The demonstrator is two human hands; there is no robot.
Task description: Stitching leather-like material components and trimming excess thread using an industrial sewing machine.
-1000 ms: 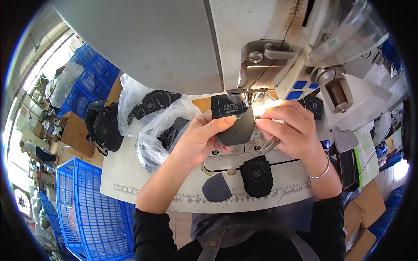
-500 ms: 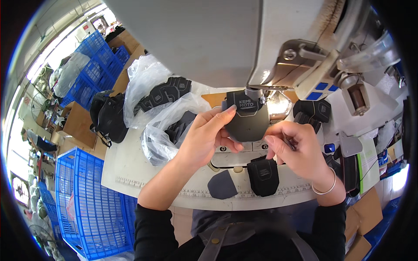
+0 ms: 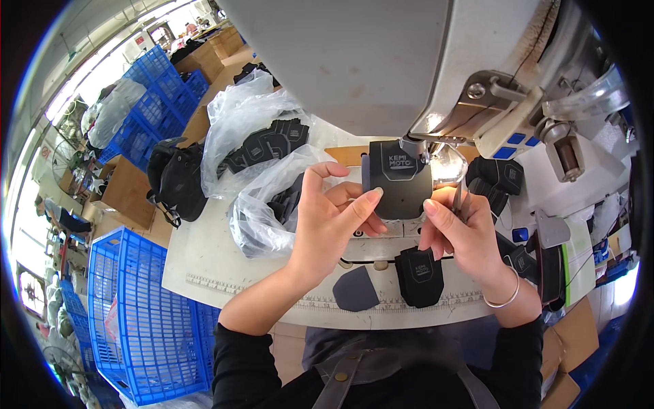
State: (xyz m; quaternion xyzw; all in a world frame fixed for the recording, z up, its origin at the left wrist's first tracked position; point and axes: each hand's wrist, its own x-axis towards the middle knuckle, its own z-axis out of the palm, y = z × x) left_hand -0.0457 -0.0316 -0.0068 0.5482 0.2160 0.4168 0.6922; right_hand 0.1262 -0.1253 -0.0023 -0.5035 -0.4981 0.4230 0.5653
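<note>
Mid-frame, perhaps we're lining up the dark patch (image 3: 402,194) for sewing. Left hand (image 3: 325,228): fingers apart; right hand (image 3: 470,235): fingers round snips (image 3: 465,206). Next likely needs steady holding.

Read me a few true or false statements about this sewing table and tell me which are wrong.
1. The right hand holds a small metal tool. True.
2. The metal bangle is on the left wrist. False: the metal bangle is on the right.
3. Near the front edge, a flat grey piece lies left of a smaller black piece. True.
4. The large dark piece between the hands has its print hidden. False: the large dark piece shows print on top.
5. A ruler scale runs along the table. True.
</note>
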